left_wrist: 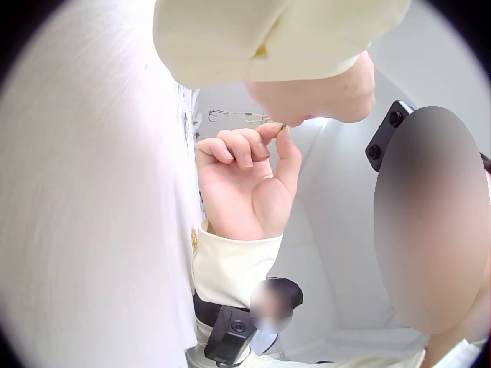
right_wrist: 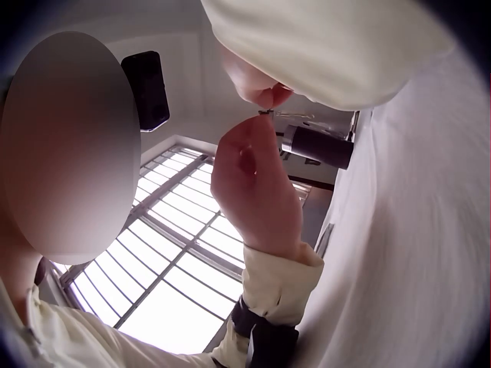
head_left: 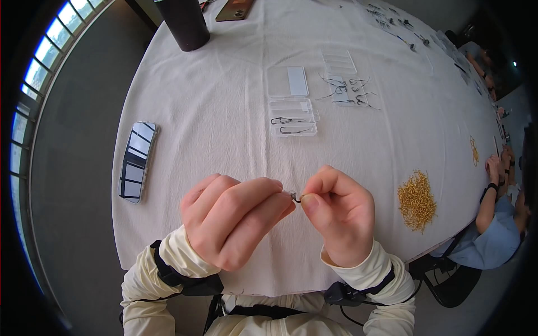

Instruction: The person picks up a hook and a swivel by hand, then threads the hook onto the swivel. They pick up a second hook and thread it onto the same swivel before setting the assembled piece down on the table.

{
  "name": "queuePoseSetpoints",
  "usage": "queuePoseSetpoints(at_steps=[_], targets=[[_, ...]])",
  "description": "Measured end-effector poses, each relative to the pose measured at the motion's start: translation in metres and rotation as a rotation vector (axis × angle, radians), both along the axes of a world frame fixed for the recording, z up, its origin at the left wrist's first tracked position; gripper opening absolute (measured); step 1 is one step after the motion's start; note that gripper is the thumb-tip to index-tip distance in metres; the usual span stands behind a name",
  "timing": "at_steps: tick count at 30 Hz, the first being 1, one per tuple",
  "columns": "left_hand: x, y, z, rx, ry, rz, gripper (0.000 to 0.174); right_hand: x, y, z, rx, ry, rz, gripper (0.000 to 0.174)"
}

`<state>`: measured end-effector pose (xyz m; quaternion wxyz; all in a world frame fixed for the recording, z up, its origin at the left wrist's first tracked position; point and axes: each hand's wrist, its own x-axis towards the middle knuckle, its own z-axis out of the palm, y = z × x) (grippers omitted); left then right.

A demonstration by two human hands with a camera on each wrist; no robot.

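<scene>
Between the fingertips of both hands, in the head view, is a small dark, shiny metal piece. My left hand pinches its left end, fingers bent; thumb and forefinger of my right hand pinch its right end. The left wrist view has the left hand above the right hand, tips meeting. A thin hook shows beside those fingertips; whether it is held, I cannot tell. In the right wrist view, the right hand meets the left hand at a tiny dark piece.
Beyond the hands lie an open clear box with hooks and another with wire-like pieces. A golden heap is at right, a phone at left. A dark cup stands far left; people sit at right.
</scene>
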<state>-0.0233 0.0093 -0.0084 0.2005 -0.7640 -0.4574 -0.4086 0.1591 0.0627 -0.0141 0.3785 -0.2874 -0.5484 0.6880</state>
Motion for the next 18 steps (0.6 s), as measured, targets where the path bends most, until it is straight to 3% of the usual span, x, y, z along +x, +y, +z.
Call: queuePoseSetpoints(at_steps=[4, 12, 15, 18], targets=[[0.003, 0.002, 0.0, -0.096, -0.15, -0.025, 0.032, -0.002, 0.0, 0.0, 0.042, -0.014, -0.049, 0.007], [0.011, -0.004, 0.004, -0.234, -0.321, -0.012, 0.026, -0.002, 0.001, -0.001, 0.74, -0.288, -0.277, 0.021], [0.01, -0.001, 0.002, -0.203, -0.306, -0.041, 0.026, -0.002, -0.001, 0.001, 0.848, -0.346, -0.319, 0.023], [0.01, 0.0, -0.001, -0.163, -0.271, -0.07, 0.026, -0.003, -0.001, 0.002, 0.803, -0.301, -0.315, 0.021]])
